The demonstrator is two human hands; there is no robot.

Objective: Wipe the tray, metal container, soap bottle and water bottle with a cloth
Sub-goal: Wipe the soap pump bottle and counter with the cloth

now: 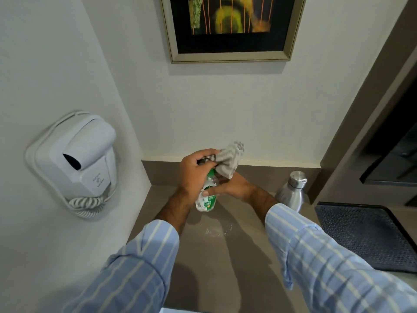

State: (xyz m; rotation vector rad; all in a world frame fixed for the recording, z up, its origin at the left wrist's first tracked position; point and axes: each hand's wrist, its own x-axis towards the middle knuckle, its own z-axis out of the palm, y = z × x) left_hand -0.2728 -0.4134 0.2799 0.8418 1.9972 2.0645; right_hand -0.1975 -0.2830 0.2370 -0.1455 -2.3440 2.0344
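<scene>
A clear soap bottle (206,201) with a green and white label is held tilted just above the brown counter (225,263). My left hand (195,172) is closed over its pump top. My right hand (232,188) wraps the bottle's neck from the right, thumb across the label, and holds a grey and white cloth (229,160) against it. The cloth bunches upward between both hands. A steel water bottle (291,192) stands upright to the right by the back wall. The black textured tray (365,236) lies flat at the right edge. No metal container is in view.
A white wall-mounted hair dryer (76,163) with a coiled cord hangs on the left wall. A framed picture (230,28) hangs above the counter. A wet smear (218,231) marks the counter below the soap bottle. A dark cabinet (392,159) rises at the right.
</scene>
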